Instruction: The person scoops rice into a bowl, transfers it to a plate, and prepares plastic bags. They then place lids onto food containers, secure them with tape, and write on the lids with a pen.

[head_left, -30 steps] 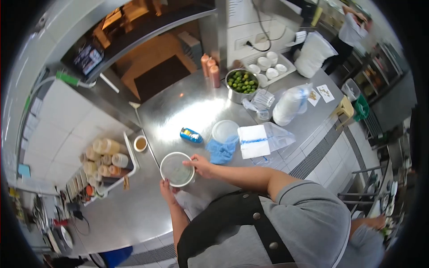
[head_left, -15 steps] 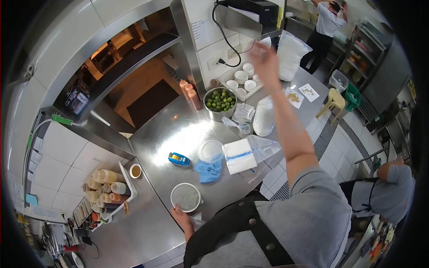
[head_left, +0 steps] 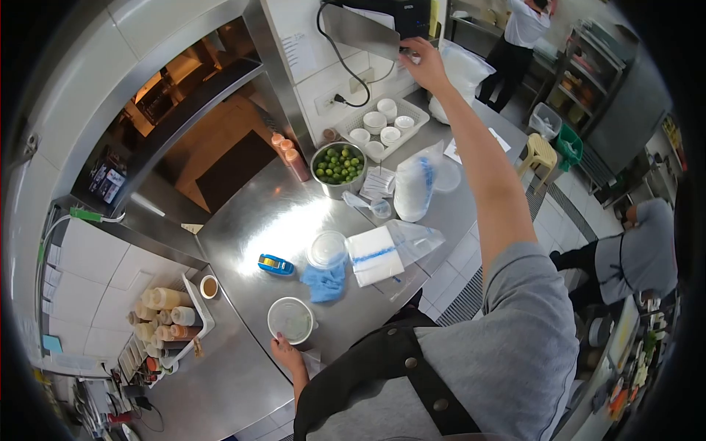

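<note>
My left hand (head_left: 287, 353) grips the near side of a round plastic tub (head_left: 291, 321) with a translucent lid. Something pale green shows dimly through the lid. My right hand (head_left: 424, 63) is stretched far forward, up at the edge of the metal shelf (head_left: 364, 31) below a black printer (head_left: 416, 18). Its fingers are bent together there; what they hold, if anything, is too small to make out. Beyond the tub lie a blue cloth (head_left: 323, 282), a round clear lid (head_left: 326, 248), a blue tape dispenser (head_left: 276, 264) and a pack of white napkins (head_left: 375, 257).
A steel pot of green limes (head_left: 339, 167) stands by several sauce bottles (head_left: 296, 165). Behind it, a white basket (head_left: 412, 117) carries small cups. Wrapped white packs (head_left: 414, 187) stand to the right. More bottles fill a tray (head_left: 208, 323) at left. Two people work at right.
My right hand has come to the shelf edge, where its fingers have bent together. The view has shifted, so the counter sits further left. My left hand stays on the tub.
</note>
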Motion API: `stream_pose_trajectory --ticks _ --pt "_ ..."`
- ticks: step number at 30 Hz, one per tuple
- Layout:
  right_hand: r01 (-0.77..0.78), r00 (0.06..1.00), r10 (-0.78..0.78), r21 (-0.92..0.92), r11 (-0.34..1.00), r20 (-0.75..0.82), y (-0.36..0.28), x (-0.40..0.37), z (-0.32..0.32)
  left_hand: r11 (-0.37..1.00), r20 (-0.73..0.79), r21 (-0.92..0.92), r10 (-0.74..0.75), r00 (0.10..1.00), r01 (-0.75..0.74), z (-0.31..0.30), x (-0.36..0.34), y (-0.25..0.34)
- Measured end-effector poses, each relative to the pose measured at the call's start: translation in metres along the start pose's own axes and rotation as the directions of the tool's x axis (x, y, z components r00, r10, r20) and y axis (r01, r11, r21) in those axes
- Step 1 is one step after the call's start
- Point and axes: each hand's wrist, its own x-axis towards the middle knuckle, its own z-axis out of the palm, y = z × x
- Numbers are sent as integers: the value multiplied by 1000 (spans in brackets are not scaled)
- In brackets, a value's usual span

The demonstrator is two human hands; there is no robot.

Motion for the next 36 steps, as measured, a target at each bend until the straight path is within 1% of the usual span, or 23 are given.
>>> stream_pose_trajectory --ticks 3,4,6,7,8,9,10,12,13,14,15,16,17,18,19,20,22,25,28,30,32,33,36 --pt "-114 990 123 -121 986 69 -11 5 -8 999 86 23 -39 996 37 -3 -1 8" --pt "-183 983 184 -75 980 8 -12 3 -14 998 120 21 -69 990 67 -4 -1 11" --pt "-296 950 299 38 954 -94 -20 1 -23 996 19 -79 41 999 -39 0 4 -1" --pt "-120 957 104 -42 992 -269 -28 -4 -35 988 -44 -126 82 996 -87 -1 7 -9" --pt "-193 920 235 158 968 -314 -30 -10 -47 990 -63 -104 84 994 -90 -11 12 -9" --pt "-68 883 154 204 977 -444 -40 -16 -56 993 -86 -80 76 993 -83 -23 15 -3" --pt "-80 855 238 336 938 -461 -77 -26 -64 988 -123 -87 112 986 -124 -34 13 28" --pt "-62 873 346 627 776 -343 -162 -56 -60 979 -146 -53 188 971 -197 -53 19 76" --pt "-148 918 355 674 724 -180 -203 -81 -49 988 -97 -61 136 986 -142 -58 19 111" --pt "-240 936 351 707 665 -12 -243 -110 -36 962 -21 -117 245 969 -246 -60 20 128" --pt "-309 947 229 825 472 224 -277 -148 -16 940 61 -143 320 946 -309 -59 19 147" --pt "-463 886 165 807 366 433 -308 -193 3 950 229 -167 298 926 -265 -57 16 165" --pt "-664 733 -20 722 193 680 -330 -229 24 956 383 -185 285 878 -230 -52 10 178" --pt "-719 658 -113 665 202 745 -366 -255 36 937 473 -201 349 809 -287 -45 2 180" --pt "-756 641 -143 652 56 754 -389 -286 53 921 546 -306 377 748 -241 -32 -4 173" --pt "-812 584 28 584 6 811 -403 -320 66 893 606 -410 419 677 -186 -22 -10 164" --pt "-783 459 275 531 -324 845 -445 -332 75 913 659 -402 342 670 -70 -26 -19 158" --pt "-827 254 221 330 -456 942 -444 -338 76 892 703 -445 297 646 74 -32 -27 150" --pt "-759 308 308 427 -491 900 -425 -338 87 810 795 -482 245 556 333 -36 -30 141" --pt "-692 499 431 645 -324 752 -391 -294 91 734 869 -450 229 439 508 -43 -30 135" --pt "-585 663 238 690 -426 709 -358 -256 90 716 877 -407 133 461 567 -53 -33 122" --pt "-614 619 284 677 -406 732 -363 -249 94 708 881 -382 85 466 594 -60 -31 117" --pt "-724 498 398 622 -297 770 -422 -247 100 813 772 -331 -58 633 479 -82 -16 105"
